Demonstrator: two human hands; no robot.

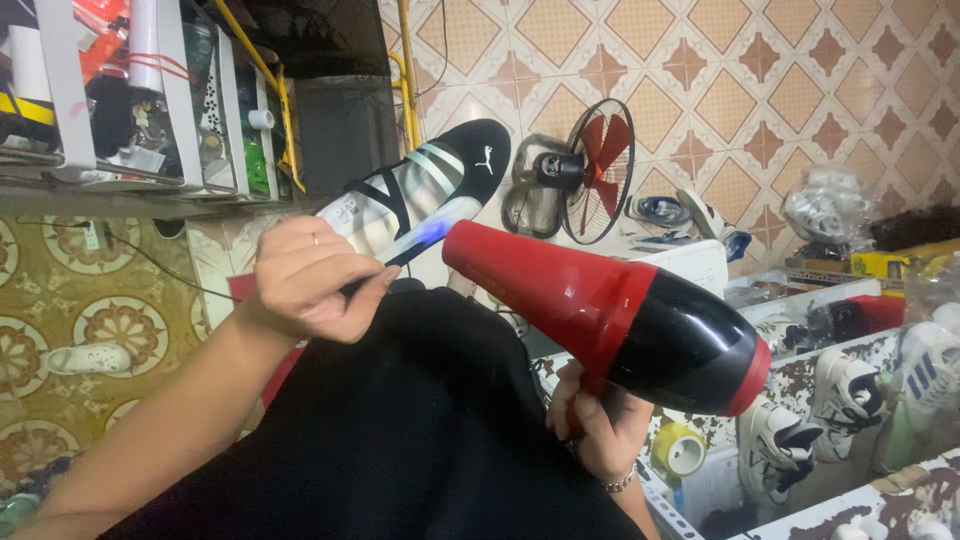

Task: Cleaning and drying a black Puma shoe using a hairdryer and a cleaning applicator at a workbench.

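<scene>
We grip a black shoe (425,185) in our left hand (310,280), fingers closed around it, holding it up at eleven o'clock. Our right hand (600,420) clasps the handle of a red and black hair dryer (620,315), its nozzle just beside the shoe; a fan (590,170) stands at one o'clock

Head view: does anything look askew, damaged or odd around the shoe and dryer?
Nothing looks damaged. The left hand holds the black shoe with pale stripes tilted, toe up. The right hand aims the red-and-black hair dryer at it. A lone white clog lies on the patterned floor.
</scene>
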